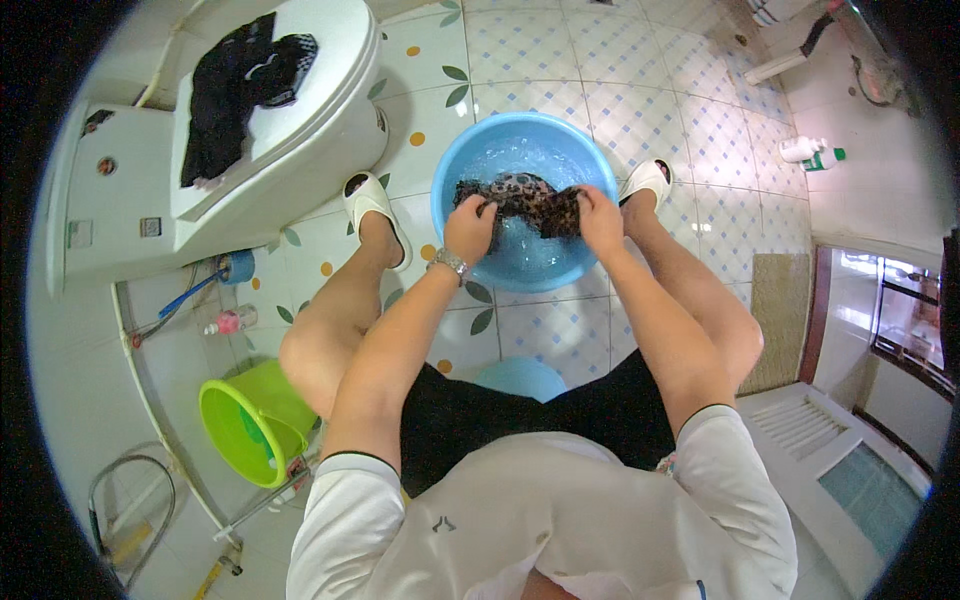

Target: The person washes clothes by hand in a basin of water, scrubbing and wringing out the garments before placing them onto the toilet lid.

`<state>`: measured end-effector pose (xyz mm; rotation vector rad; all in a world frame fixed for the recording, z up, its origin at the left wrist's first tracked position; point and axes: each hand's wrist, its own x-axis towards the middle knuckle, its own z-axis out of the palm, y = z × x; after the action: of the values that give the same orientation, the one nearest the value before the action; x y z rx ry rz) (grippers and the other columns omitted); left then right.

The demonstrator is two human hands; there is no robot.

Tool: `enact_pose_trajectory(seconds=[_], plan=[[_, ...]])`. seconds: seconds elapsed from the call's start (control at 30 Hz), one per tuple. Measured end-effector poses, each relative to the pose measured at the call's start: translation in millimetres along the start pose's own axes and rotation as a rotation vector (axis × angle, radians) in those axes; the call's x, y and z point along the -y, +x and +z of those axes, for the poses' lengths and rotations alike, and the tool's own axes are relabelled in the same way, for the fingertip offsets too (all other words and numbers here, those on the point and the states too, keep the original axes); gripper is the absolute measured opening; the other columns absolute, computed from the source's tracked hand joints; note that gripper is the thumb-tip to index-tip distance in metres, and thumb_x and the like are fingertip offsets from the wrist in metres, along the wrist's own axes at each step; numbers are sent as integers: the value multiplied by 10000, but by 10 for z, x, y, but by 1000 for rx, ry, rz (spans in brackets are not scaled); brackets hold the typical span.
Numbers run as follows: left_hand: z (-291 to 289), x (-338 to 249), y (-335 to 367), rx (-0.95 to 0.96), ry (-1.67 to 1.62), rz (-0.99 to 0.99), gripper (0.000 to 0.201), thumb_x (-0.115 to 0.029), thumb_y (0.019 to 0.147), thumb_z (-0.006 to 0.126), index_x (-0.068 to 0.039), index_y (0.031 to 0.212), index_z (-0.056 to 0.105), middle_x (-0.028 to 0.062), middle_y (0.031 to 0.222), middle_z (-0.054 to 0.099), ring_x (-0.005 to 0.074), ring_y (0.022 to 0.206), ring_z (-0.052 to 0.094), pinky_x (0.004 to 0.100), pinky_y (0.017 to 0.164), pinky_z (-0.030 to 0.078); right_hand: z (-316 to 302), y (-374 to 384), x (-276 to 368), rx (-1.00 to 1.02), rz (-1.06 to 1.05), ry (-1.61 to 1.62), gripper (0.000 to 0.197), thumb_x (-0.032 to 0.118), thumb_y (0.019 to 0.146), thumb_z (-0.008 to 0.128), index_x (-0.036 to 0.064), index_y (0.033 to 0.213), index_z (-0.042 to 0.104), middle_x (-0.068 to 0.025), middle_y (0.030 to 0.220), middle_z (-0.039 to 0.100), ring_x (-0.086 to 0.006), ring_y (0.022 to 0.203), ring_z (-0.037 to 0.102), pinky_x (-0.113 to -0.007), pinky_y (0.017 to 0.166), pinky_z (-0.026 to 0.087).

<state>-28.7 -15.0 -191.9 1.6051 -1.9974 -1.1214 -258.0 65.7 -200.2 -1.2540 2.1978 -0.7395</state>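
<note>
A dark leopard-print garment (530, 204) is stretched between my two hands over a round blue basin (447, 160) holding water. My left hand (470, 228), below a wrist with a metal watch (449, 263), is closed on the garment's left end. At the other end, my right hand (600, 222) pinches the cloth near the basin's right rim. The garment's middle sags toward the water; how much of it is under the surface I cannot tell.
Black clothes (235, 90) lie on the white toilet lid (330, 60) at left. A green bucket (225, 410), a pink bottle (232, 320) and a blue brush (190, 295) are along the left wall. White and green bottles (812, 153) stand at right. My slippered feet flank the basin.
</note>
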Motion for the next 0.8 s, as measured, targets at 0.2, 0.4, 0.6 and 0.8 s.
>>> enact_pose_trajectory(seconds=[0.2, 0.4, 0.6, 0.8], plan=[[567, 546, 319, 183, 253, -113, 286, -236, 915, 588, -21, 1103, 577, 239, 1020, 656, 423, 953, 629, 524, 820, 506, 792, 88, -392, 245, -72, -266, 350, 138, 880, 600, 126, 1227, 644, -145, 1133, 611, -355, 1043, 585, -450, 867, 516], [931, 871, 591, 313, 374, -99, 350, -229, 908, 599, -8, 1178, 585, 233, 1047, 665, 406, 980, 639, 508, 842, 517, 1075, 470, -480, 260, -159, -334, 192, 121, 867, 592, 61, 1010, 706, -180, 1101, 594, -380, 1051, 564, -475, 870, 509], [571, 353, 610, 447, 382, -154, 394, -326, 914, 593, -31, 1170, 642, 229, 1113, 665, 399, 1013, 641, 481, 863, 518, 822, 571, -453, 236, 21, -213, 203, 223, 907, 578, 102, 1031, 684, -179, 954, 681, -387, 914, 645, -492, 829, 513], [-238, 144, 471, -95, 211, 227, 329, -336, 922, 603, -30, 1000, 697, 198, 842, 687, 396, 765, 647, 449, 768, 519, 248, 442, -306, -233, 135, 269, 264, 239, 937, 566, 70, 1121, 652, -233, 1027, 669, -429, 984, 623, -451, 862, 487]])
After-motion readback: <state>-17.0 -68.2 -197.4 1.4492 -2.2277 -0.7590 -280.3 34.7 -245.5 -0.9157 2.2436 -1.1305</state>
